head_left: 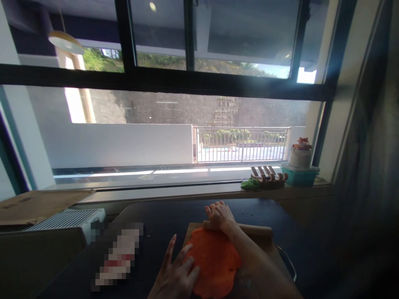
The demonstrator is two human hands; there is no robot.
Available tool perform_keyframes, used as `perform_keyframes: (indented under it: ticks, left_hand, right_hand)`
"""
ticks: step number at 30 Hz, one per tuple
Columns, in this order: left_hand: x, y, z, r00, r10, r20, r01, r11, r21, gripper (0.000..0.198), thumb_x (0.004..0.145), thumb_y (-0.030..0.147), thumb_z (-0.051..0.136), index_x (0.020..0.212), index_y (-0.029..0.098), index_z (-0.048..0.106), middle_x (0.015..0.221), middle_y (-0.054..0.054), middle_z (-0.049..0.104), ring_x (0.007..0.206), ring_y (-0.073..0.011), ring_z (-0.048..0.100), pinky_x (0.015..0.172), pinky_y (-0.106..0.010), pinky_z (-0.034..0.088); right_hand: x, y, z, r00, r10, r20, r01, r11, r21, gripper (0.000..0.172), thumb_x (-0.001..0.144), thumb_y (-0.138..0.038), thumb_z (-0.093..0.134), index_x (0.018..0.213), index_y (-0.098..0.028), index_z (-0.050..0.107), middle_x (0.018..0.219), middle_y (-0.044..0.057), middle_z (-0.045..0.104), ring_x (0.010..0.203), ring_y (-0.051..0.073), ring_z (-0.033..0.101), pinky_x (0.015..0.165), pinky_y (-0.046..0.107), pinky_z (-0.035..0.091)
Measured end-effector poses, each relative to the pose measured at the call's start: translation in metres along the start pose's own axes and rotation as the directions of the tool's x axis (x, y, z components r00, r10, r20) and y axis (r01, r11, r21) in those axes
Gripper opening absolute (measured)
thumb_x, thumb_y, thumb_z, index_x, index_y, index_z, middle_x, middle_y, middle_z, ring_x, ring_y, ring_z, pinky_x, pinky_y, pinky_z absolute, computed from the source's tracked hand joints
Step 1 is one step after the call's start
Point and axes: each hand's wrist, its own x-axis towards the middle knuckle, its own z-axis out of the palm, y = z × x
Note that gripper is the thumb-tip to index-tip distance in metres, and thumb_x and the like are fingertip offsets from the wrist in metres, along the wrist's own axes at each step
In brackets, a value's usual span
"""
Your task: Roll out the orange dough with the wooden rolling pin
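Orange sheet [215, 263] lies flat on a board [190, 227], right of a pixelated object [120, 255], its markings unreadable — left hand [179, 272] spreads loosely at the sheet's edge; right hand [220, 216], arm outstretched, bends over a crosswise rolling pin [257, 231], grip indeterminable — sheet's long axis runs toward the window [156, 79]

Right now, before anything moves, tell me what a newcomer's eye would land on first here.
Most likely the flat orange sheet, vivid against the dark table, low and just right of centre in the picture. Next, perhaps, the left hand, fingers spread at the sheet's left edge, and the right hand on the roller along its far edge. Beyond them, the broad dark-framed window shows bright daylight.
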Motion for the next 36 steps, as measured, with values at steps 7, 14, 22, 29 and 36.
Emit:
perform_keyframes:
  ticks: [7, 14, 22, 29, 36]
  left_hand:
    - [0.007, 0.005, 0.013, 0.999, -0.034, -0.034, 0.033, 0.999, -0.005, 0.021, 0.088, 0.017, 0.048, 0.085, 0.025, 0.067, 0.089, 0.000, 0.071, 0.123, -0.0201, 0.050, 0.114, -0.047, -0.018]
    - [0.000, -0.002, -0.003, 1.000, 0.017, -0.004, -0.017, 0.999, -0.034, 0.019, 0.083, 0.018, 0.051, 0.089, 0.026, 0.067, 0.093, -0.001, 0.071, 0.123, -0.0212, 0.051, 0.115, -0.048, -0.016]
    - [0.004, -0.002, 0.010, 0.998, -0.002, -0.059, 0.003, 1.000, 0.015, 0.019, 0.087, 0.018, 0.051, 0.085, 0.026, 0.068, 0.090, 0.001, 0.070, 0.122, -0.0184, 0.050, 0.117, -0.042, -0.013]
    - [0.002, -0.004, 0.009, 0.999, 0.020, -0.039, -0.020, 1.000, -0.009, 0.020, 0.088, 0.020, 0.051, 0.079, 0.025, 0.067, 0.086, 0.002, 0.069, 0.118, -0.0171, 0.052, 0.119, -0.040, -0.010]
    - [0.001, -0.003, 0.001, 0.995, 0.038, -0.097, -0.039, 0.999, -0.006, 0.017, 0.084, 0.020, 0.054, 0.077, 0.026, 0.067, 0.082, 0.004, 0.068, 0.112, -0.0156, 0.055, 0.118, -0.036, -0.013]
  right_hand:
    - [-0.057, -0.023, 0.008, 0.998, -0.034, -0.050, 0.036, 0.999, 0.028, 0.046, 0.096, -0.051, 0.034, 0.102, -0.018, 0.067, 0.104, 0.012, 0.066, 0.105, 0.026, 0.054, 0.087, 0.038, 0.042]
    - [-0.017, -0.012, 0.004, 0.995, 0.088, 0.051, -0.088, 0.996, 0.006, 0.052, 0.097, -0.049, 0.028, 0.101, -0.018, 0.070, 0.111, 0.014, 0.065, 0.109, 0.029, 0.054, 0.090, 0.044, 0.041]
    - [-0.028, -0.017, 0.006, 0.996, 0.072, 0.047, -0.072, 0.997, 0.005, 0.052, 0.098, -0.045, 0.027, 0.095, -0.019, 0.072, 0.109, 0.014, 0.066, 0.106, 0.028, 0.056, 0.088, 0.041, 0.041]
    - [-0.057, -0.031, 0.011, 0.998, 0.005, -0.066, -0.003, 1.000, 0.025, 0.044, 0.098, -0.045, 0.033, 0.097, -0.019, 0.070, 0.106, 0.011, 0.065, 0.103, 0.026, 0.056, 0.089, 0.038, 0.039]
    - [-0.003, -0.011, 0.003, 0.989, 0.116, 0.087, -0.118, 0.993, 0.020, 0.048, 0.097, -0.043, 0.029, 0.107, -0.017, 0.069, 0.119, 0.015, 0.060, 0.112, 0.030, 0.052, 0.092, 0.044, 0.039]
